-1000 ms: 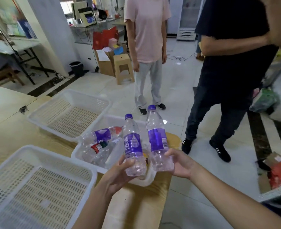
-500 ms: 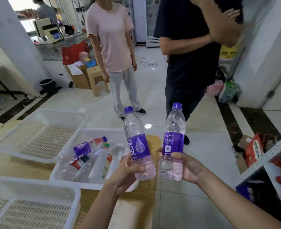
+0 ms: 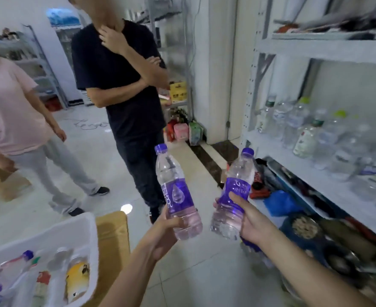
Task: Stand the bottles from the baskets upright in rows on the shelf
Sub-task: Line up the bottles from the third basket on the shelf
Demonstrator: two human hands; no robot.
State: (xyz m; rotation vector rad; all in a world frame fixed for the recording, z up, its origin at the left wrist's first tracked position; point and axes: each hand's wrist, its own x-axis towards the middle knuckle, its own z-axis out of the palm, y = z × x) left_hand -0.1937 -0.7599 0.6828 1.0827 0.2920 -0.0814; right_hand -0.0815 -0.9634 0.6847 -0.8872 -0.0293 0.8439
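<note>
Lower left: the white basket [image 3: 56,234] holds lying bottles [image 3: 76,278]. Centre: your left hand [image 3: 160,233], fingers grasping, holds a purple-label water bottle [image 3: 176,196] upright. Your right hand [image 3: 253,224] fingers grasp a second purple-label bottle [image 3: 233,196], tilted. Right: the shelf [image 3: 304,171] carries standing bottles [image 3: 304,138].

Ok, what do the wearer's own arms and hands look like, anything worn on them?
Both bare. The left hand and right hand wear no gloves; no ring, watch or band shows. The left forearm and right forearm are uncovered to the picture's edge, no sleeve in view.
</note>
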